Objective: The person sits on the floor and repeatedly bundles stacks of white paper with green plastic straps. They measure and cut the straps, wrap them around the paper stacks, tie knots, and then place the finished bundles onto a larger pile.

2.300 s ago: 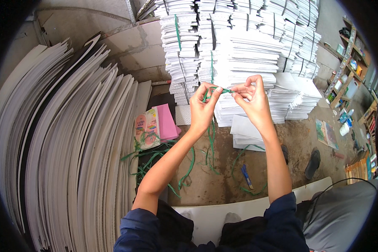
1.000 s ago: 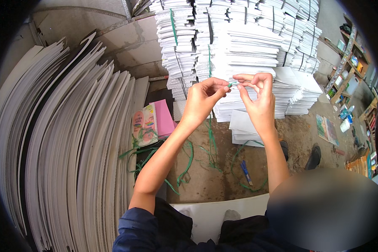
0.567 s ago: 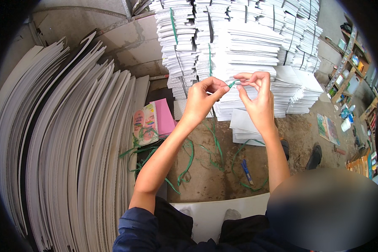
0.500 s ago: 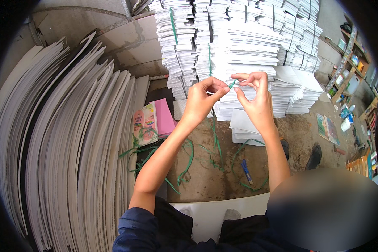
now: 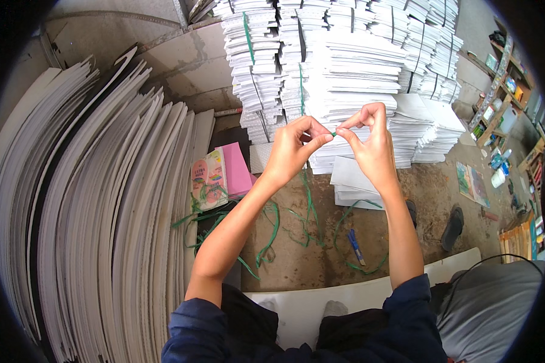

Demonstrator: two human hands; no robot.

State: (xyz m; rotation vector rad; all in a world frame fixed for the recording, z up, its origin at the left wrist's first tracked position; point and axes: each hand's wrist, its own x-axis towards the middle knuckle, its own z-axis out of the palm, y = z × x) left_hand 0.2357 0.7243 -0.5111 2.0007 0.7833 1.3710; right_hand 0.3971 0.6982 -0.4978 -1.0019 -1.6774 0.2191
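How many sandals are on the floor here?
2. One dark sandal lies on the dirt floor right of the right forearm; the other sandal peeks out just behind that forearm, mostly hidden. More may be out of view.

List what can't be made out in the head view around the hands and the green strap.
- Green strap: only a sliver shows between the fingertips; left hand and right hand cover the rest, so a knot can't be confirmed.
- Paper stacks: tops cut off by the upper edge.
- Blue-handled tool on the floor: too small to identify.
- Shelves: bent and tiny at the right rim.
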